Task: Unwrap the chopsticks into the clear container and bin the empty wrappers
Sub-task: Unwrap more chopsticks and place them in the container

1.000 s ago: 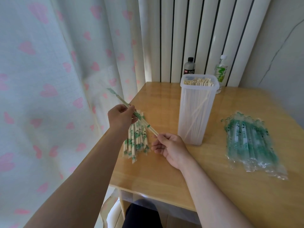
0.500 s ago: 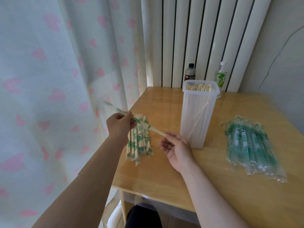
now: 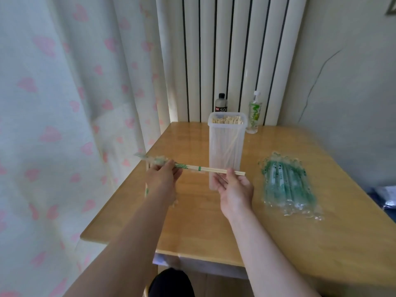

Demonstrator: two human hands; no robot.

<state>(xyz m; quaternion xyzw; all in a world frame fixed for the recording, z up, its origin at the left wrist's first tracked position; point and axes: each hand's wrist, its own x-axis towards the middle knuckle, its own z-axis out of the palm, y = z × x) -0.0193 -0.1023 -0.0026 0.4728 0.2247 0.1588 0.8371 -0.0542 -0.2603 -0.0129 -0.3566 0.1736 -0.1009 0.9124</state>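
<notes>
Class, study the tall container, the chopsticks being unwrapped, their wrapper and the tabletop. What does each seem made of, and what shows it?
The container: probably translucent plastic; sticks inside show through its cloudy walls. The chopsticks: pale, matt wood or bamboo; I cannot tell which. The wrapper: thin clear film with green print, crumpled. The tabletop: wood or wood-look, glossy; it mirrors the light.

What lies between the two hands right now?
In the head view, an unwrapped stretch of chopsticks runs from the left hand, which grips the wrapper, to the right hand.
</notes>
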